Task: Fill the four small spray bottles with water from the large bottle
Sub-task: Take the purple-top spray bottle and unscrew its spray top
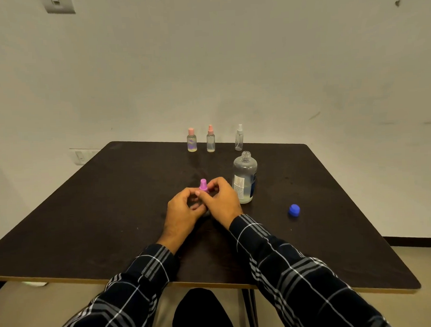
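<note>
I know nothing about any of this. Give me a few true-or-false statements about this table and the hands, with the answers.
1. The large bottle stands upright with no cap on. True.
2. The blue cap lies on the table, to the right of the large bottle. True.
3. Four small bottles stand in the far row. False: three stand there, a pink-capped bottle, a pink-sprayer bottle and a white-topped bottle.
4. The left hand lies idle on the table. False: it and the right hand both hold the magenta-topped bottle.
</note>
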`<state>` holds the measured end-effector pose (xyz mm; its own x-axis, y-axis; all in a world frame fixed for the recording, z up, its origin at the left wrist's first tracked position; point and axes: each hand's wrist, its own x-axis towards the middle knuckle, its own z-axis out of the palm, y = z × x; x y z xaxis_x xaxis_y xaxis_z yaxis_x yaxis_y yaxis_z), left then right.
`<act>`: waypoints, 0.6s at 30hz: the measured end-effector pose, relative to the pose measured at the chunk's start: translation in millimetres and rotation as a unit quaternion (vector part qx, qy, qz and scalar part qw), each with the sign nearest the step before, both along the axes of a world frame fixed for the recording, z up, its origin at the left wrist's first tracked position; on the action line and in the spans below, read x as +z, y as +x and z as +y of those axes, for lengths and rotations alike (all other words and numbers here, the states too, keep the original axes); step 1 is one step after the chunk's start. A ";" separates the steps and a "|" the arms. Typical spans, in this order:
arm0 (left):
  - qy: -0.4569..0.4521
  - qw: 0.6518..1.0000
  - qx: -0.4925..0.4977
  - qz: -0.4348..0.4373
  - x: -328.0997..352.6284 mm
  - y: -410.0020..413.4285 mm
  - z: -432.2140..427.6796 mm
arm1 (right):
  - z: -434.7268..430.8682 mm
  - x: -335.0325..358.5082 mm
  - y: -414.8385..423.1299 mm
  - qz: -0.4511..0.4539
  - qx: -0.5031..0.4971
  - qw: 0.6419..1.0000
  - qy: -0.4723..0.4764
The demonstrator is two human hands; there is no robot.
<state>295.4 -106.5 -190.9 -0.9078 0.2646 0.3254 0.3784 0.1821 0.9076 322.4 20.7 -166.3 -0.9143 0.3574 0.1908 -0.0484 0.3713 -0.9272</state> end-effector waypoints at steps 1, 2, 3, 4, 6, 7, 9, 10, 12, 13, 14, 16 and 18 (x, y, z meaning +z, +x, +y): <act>0.002 1.000 0.000 -0.001 -0.6 0.0 0.1 | 2.0 -1.9 0.5 0.009 0.017 1.000 0.005; 0.003 1.000 -0.001 -0.002 -1.3 -0.5 0.3 | 4.1 -1.4 3.2 0.017 0.042 0.999 0.005; 0.005 1.000 -0.001 -0.003 -1.8 -1.0 0.4 | 5.5 -2.0 4.3 0.019 0.063 0.998 0.007; 0.006 1.000 0.000 -0.005 -2.1 -1.1 0.5 | 6.1 -1.0 6.2 0.018 0.081 0.996 0.010; -0.002 1.000 0.003 -0.002 -1.8 -1.1 0.3 | 5.3 -1.9 4.3 0.007 0.077 0.997 0.020; -0.009 1.000 0.003 0.002 -1.6 -1.4 0.3 | 3.7 -2.0 2.2 0.002 0.057 0.998 0.008; -0.019 1.000 0.004 0.008 -1.7 -1.9 -0.6 | -1.6 -1.5 -1.7 -0.008 0.012 1.000 -0.014; -0.017 1.000 0.003 0.007 -1.5 -1.6 -0.8 | -3.1 -0.6 -3.5 -0.007 -0.009 1.000 0.002; -0.008 1.000 0.002 0.002 -1.2 -1.5 -0.6 | -1.4 0.0 -4.0 0.004 -0.022 0.999 0.044; -0.004 1.000 0.001 0.002 -1.2 -1.4 -0.4 | -0.5 0.8 -2.5 0.014 -0.016 0.998 0.056; 0.000 1.000 -0.002 0.002 -1.3 -1.1 -0.1 | 0.5 2.5 0.0 0.025 -0.008 0.997 0.070; 0.012 1.000 -0.007 0.000 -1.4 -1.1 0.7 | 4.2 5.2 2.8 0.050 -0.001 0.996 0.070; 0.024 1.000 -0.008 -0.003 -2.4 -1.5 1.0 | 4.7 11.9 5.5 0.085 -0.002 0.996 0.034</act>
<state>293.9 -105.6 -193.2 -0.9054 0.2636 0.3327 0.3758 0.1331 0.9171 328.0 25.3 -154.3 -0.8656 0.3414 0.3664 -0.2010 0.4334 -0.8785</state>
